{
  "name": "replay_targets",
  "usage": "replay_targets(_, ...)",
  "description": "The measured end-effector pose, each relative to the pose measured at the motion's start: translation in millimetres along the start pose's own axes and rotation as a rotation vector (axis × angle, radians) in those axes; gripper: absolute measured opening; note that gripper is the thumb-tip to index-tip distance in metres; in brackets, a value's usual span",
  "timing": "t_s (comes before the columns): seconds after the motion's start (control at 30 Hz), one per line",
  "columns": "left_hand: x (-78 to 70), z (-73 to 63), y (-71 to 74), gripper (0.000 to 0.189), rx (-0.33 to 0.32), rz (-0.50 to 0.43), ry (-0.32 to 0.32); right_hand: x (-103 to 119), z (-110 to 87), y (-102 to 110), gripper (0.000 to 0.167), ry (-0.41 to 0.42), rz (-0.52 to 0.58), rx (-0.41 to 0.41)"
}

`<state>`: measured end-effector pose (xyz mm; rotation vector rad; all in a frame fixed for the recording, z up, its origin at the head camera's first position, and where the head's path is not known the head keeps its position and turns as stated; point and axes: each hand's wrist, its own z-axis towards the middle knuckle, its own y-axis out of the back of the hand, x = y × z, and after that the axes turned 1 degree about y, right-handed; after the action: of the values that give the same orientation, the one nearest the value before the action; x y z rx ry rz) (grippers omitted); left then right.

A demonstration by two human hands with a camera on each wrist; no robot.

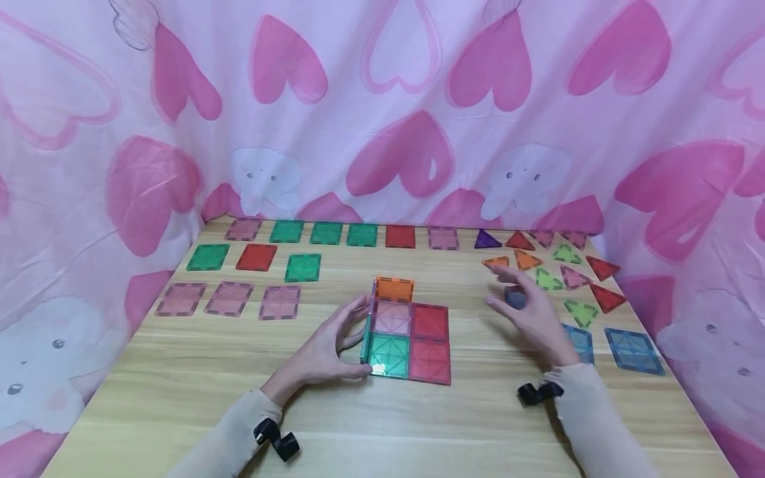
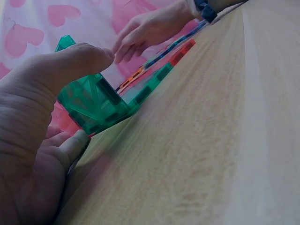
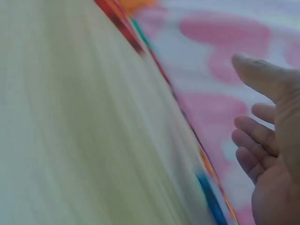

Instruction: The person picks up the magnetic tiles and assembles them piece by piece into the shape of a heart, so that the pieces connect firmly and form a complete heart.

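Note:
A small structure of magnetic tiles lies mid-table: a flat green square [image 1: 390,356], a pink square [image 1: 392,318] and two red squares [image 1: 430,323] at their right. An orange tile [image 1: 394,289] stands at its back. Along the left side stands an upright green tile [image 2: 91,101], seen nearly edge-on from the head. My left hand [image 1: 327,348] rests beside that wall, thumb near its front corner and fingers along its outside. Over a dark blue piece [image 1: 516,299] my right hand [image 1: 532,318] hovers, fingers loosely bent, with nothing between them.
Rows of green, red and pink squares [image 1: 281,302] lie at the back left. Red, orange, green and pink triangles [image 1: 580,312] spread at the right, with blue squares [image 1: 635,350] in front. A pink heart-print curtain [image 1: 400,153] surrounds the wooden table [image 1: 382,425].

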<state>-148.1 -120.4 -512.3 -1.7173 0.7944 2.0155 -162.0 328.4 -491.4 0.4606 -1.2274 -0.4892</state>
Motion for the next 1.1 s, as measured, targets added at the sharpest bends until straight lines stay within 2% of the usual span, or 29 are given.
replay_targets(0.1,-0.3,-1.8,0.3,0.13,-0.01,-0.006,0.003,-10.6,-11.1,26.5,0.077,-0.063,-0.064,-0.011)
replay_targets(0.2,-0.8,-2.6,0.6,0.131,-0.017,-0.007,0.002,-19.6,-16.6,46.5,0.084,-0.103,-0.087,0.017)
replay_targets(0.43,-0.7,-2.0,-0.2,0.126,-0.02,-0.02,-0.006,-33.9,-21.8,72.3,0.091,-0.169,-0.111,0.093)
replay_targets(0.5,-0.9,-1.8,-0.3,0.125,-0.02,-0.02,-0.007,-35.9,-23.3,74.8,0.091,-0.161,-0.138,0.108)
replay_targets(0.77,-2.1,-1.1,1.5,0.122,-0.013,-0.016,0.003,-38.5,-24.5,71.2,0.081,-0.068,-0.36,0.189)
replay_targets(0.93,-2.5,-0.8,1.0,0.12,-0.004,-0.007,-0.004,-33.6,-25.9,69.3,0.076,-0.064,-0.37,0.204)
replay_targets(1.1,-3.2,-0.4,-0.1,0.12,-0.005,0.002,0.013,-28.3,-27.6,64.5,0.083,-0.09,-0.363,0.235)
